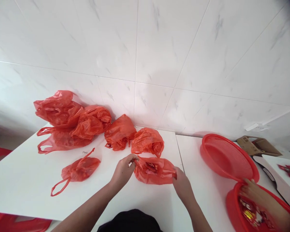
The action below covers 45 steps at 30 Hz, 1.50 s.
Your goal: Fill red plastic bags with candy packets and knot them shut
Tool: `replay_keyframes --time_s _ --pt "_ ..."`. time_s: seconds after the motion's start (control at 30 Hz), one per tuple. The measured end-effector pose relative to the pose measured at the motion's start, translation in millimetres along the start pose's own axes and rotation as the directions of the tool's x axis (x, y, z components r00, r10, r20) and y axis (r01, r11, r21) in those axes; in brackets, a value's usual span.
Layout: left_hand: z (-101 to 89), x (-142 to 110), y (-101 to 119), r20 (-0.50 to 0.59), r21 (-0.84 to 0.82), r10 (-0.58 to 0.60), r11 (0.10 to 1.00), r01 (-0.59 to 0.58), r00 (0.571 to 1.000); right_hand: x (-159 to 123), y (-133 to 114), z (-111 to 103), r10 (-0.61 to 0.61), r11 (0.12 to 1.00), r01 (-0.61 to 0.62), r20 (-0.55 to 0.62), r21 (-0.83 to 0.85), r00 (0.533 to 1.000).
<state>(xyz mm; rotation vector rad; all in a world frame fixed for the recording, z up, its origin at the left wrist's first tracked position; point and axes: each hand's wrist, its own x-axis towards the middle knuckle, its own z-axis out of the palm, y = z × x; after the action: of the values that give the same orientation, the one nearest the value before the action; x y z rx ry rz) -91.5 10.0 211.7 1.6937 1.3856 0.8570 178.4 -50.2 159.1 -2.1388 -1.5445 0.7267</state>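
Observation:
A red plastic bag (157,178) is stretched between my two hands just above or on the white table. My left hand (124,169) pinches its left end, and my right hand (182,184) grips its right end. Through the bag's open mouth, small red and gold wrapped pieces (151,167) show; their kind is unclear. Right behind it lies a crumpled red bag (148,141), with another bunched red bag (120,132) to its left. To the left of my left hand rests a smaller red bag (81,169), its handle loops spread out.
More red bags (62,112) are heaped at the table's back left. On the right, a red basket (232,206) holds shiny wrapped pieces, with another person's hand (253,193) reaching in. Behind it leans an upturned red sieve basket (228,158), near a cardboard box (258,145). A tiled wall stands behind.

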Motion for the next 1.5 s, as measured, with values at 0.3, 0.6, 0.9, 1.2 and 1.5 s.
replay_keyframes --time_s 0.3,0.6,0.9,1.2,1.5 --pt "-7.6 25 23 -0.138 -0.115 0.091 0.988 -0.107 0.986 -16 -11 -40 0.224 0.919 -0.083 -0.335 0.385 0.915" --pt "-6.5 26 27 0.022 -0.086 0.194 0.978 -0.192 0.981 -24 -4 -25 0.084 0.9 -0.007 -0.158 0.435 0.984" --pt "-5.8 9 7 0.094 0.038 0.063 0.997 -0.067 0.994 -24 -17 4 -0.052 0.959 0.079 -0.106 0.271 0.993" --pt "2.7 33 28 -0.057 -0.003 0.1 0.995 -0.1 0.993 12 -65 4 -0.05 0.49 0.084 -0.069 0.868 0.996" --pt "19.2 46 22 -0.061 -0.145 0.05 0.988 -0.059 0.997 33 -83 30 -0.001 0.348 -0.045 0.048 0.936 0.999"
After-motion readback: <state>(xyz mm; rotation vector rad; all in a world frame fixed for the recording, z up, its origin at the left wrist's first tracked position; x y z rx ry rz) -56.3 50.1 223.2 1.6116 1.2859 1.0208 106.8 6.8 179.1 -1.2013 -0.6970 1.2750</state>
